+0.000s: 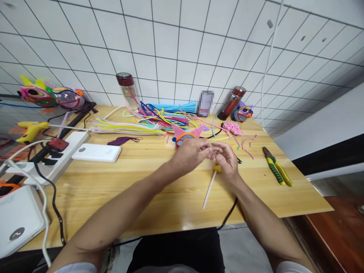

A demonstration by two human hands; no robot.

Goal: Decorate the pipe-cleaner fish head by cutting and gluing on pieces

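Observation:
My left hand (191,153) and my right hand (229,161) meet above the middle of the table. Their fingertips are pinched together, and whatever is between them is too small or hidden to make out. Beneath my right hand shows a yellow bundle (217,168) with a thin pale stick (209,190) pointing toward me; whether that hand touches it, I cannot tell. Just behind my left hand sits a craft figure (186,135) with pink pointed ears and an orange band, partly covered by the hand.
Colourful pipe cleaners (165,115) lie in piles at the back. Pliers (276,167) with yellow-green handles rest at right. To the left are a white power bank (96,152), a power strip (64,155) with cables and a yellow glue gun (32,131). A thermos (232,103) stands behind.

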